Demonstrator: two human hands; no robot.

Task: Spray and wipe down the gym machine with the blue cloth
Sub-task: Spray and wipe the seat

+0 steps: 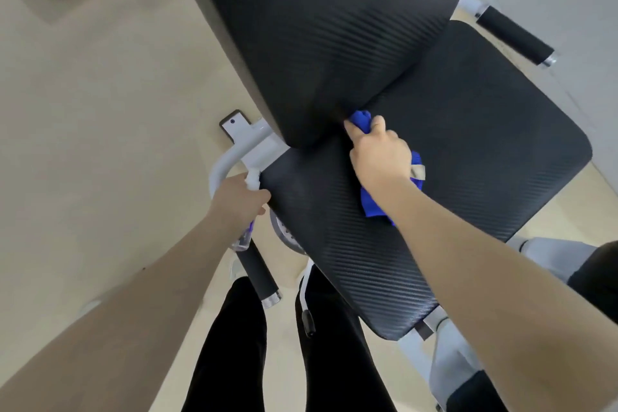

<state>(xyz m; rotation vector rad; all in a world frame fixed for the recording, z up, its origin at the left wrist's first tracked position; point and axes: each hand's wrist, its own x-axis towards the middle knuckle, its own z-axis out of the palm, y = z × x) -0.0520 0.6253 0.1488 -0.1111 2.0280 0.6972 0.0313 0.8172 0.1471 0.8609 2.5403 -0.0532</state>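
The gym machine has a black ribbed seat pad (468, 150) and a black back pad (317, 27) rising behind it. My right hand (379, 152) is shut on the blue cloth (371, 204) and presses it onto the seat, right at the crease where seat and back pad meet. A bunched end of the cloth pokes out past my fingers into that crease. My left hand (239, 199) grips a clear spray bottle (243, 239) with a white nozzle, held beside the seat's left edge, bottle body hanging below the fist.
White frame tubing (230, 157) curves off the seat's left side. One black foam handle (259, 273) sticks out lower left, another (515, 35) upper right. My legs in black trousers (234, 344) stand in front of the seat. Beige floor (100, 110) lies to the left.
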